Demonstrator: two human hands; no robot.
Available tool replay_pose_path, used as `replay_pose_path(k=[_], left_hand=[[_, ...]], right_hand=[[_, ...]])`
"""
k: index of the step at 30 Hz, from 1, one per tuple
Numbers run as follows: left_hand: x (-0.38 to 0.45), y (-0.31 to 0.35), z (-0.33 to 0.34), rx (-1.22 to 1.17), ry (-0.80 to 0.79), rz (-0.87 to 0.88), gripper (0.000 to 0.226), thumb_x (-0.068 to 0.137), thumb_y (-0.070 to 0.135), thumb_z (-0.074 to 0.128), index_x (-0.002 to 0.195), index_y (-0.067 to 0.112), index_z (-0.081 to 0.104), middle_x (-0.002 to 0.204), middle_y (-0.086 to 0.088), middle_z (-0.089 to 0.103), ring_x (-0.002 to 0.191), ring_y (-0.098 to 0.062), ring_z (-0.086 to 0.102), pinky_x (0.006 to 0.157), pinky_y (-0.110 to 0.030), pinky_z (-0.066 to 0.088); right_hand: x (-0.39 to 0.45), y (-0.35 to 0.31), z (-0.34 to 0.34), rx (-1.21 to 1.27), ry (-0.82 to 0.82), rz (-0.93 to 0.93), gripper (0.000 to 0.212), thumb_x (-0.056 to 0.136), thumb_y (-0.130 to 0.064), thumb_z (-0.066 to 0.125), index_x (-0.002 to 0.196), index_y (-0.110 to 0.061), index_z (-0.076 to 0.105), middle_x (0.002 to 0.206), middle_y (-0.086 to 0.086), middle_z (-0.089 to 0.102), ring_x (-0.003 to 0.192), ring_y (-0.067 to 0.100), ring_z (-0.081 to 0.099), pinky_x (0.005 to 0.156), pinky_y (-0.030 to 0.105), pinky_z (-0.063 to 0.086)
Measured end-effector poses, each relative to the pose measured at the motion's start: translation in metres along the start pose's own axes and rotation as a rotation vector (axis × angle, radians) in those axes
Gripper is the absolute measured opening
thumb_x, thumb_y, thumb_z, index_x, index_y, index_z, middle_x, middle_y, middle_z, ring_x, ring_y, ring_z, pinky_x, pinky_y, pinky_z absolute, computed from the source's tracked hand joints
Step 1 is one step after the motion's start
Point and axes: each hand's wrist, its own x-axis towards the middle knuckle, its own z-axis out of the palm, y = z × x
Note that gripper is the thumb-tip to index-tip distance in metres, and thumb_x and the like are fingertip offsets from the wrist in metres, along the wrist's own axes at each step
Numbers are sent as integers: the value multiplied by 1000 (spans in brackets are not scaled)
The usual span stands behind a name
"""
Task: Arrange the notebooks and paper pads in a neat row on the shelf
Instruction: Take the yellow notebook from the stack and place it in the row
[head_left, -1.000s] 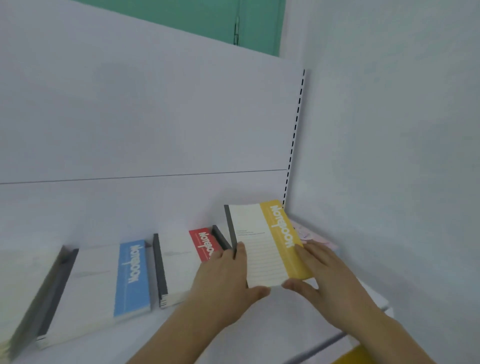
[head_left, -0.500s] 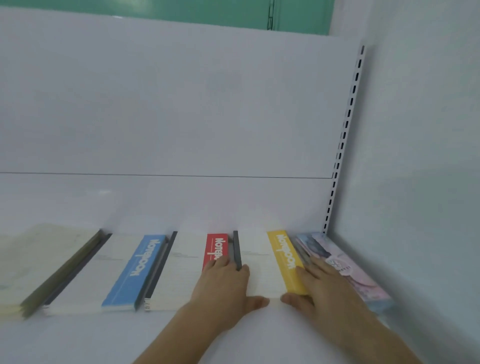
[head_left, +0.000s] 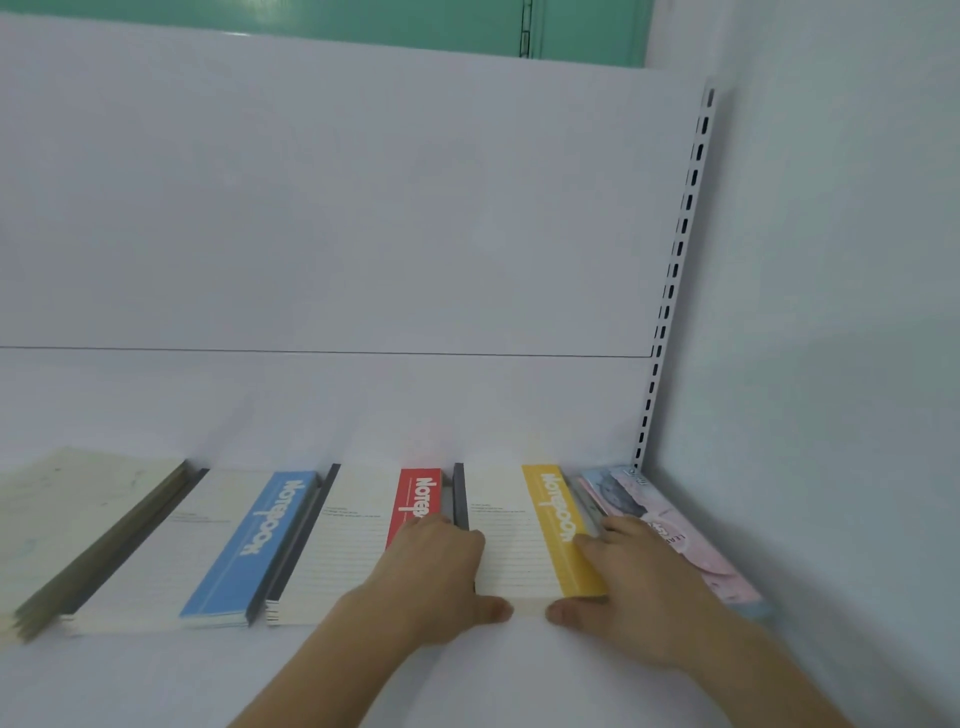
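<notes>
— On shelf (head_left: 467, 670), centre-right: both hands noted at yellow notebook (head_left: 524, 545). Left hand (head_left: 441, 577) laid flat along its left edge, fingers straight and together, thumb against near edge. Nothing gripped.

— And right hand (head_left: 639, 592)?

— Flat likewise, fingers extended over yellow band on right side, thumb pressed to near edge. Pressing, not clasping. Notebook lying flat between the two palms, dark spine on left.

— Neighbours?

— Just left, touching or nearly so: red notebook (head_left: 363, 535), partly under left hand. Further left: blue notebook (head_left: 208, 551), flat, near edge roughly level with red. Beyond that: cream paper pads (head_left: 67, 525), stacked, running off frame edge. Just right of yellow: pink-and-blue notebook (head_left: 670, 540), angled slightly toward side wall (head_left: 831, 364), partly beneath right hand.

— Surroundings?

— White back panel (head_left: 337, 208) behind row. Slotted upright (head_left: 675, 286) in rear right corner. Green surface (head_left: 363, 21) above panel.
</notes>
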Motion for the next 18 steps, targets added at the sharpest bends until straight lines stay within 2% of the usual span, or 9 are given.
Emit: replay_pose_path(k=[3, 6, 10, 12, 14, 15, 18], left_hand=[[1, 2, 4, 19, 1, 1, 57, 82, 70, 57, 107, 19, 56, 116, -5, 56, 119, -25, 42, 98, -37, 35], [-1, 4, 6, 59, 20, -11, 67, 82, 71, 54, 122, 18, 55, 139, -7, 42, 141, -31, 20, 115, -44, 23], [-3, 6, 6, 63, 66, -19, 74, 83, 71, 53, 132, 17, 49, 148, -7, 34, 146, -31, 11, 119, -44, 16], [-7, 4, 9, 17, 99, -31, 83, 82, 74, 52, 144, 20, 38, 156, -7, 25, 149, -29, 5, 122, -45, 11], [-13, 2, 10, -36, 154, -48, 90, 82, 76, 49, 152, 24, 25, 162, -5, 15, 151, -27, -1, 122, -44, 6], [-16, 1, 10, -55, 205, -64, 90, 84, 76, 46, 153, 25, 20, 163, -3, 12, 152, -26, -2, 122, -43, 5], [-30, -4, 10, -96, 364, -125, 85, 91, 72, 38, 156, 27, 7, 164, 0, 8, 152, -23, -5, 122, -39, 3]], right_hand=[[-2, -1, 1, -20, 18, 2, 72, 66, -87, 34, 102, -27, 50, 108, -5, 56, 122, 18, 35, 97, 36, 38], [-7, -4, 1, -44, 33, -8, 85, 66, -87, 26, 121, -26, 51, 121, -6, 54, 129, 20, 31, 105, 35, 32], [-13, -6, -1, -53, 97, 2, 90, 67, -87, 22, 133, -29, 43, 135, -7, 43, 140, 23, 18, 114, 35, 22], [-15, -10, -3, -39, 99, 4, 92, 70, -84, 24, 143, -28, 33, 149, -5, 30, 146, 21, 6, 117, 37, 16], [-16, -18, -3, 0, 132, 2, 91, 75, -81, 26, 147, -25, 32, 157, -2, 23, 148, 20, 2, 117, 37, 14], [-16, -23, -3, 23, 159, -3, 88, 78, -79, 27, 145, -23, 38, 157, 1, 26, 148, 20, 6, 117, 38, 17], [-10, -37, 0, 4, 195, -55, 75, 84, -73, 33, 129, -19, 59, 141, 5, 52, 139, 26, 36, 110, 43, 36]])
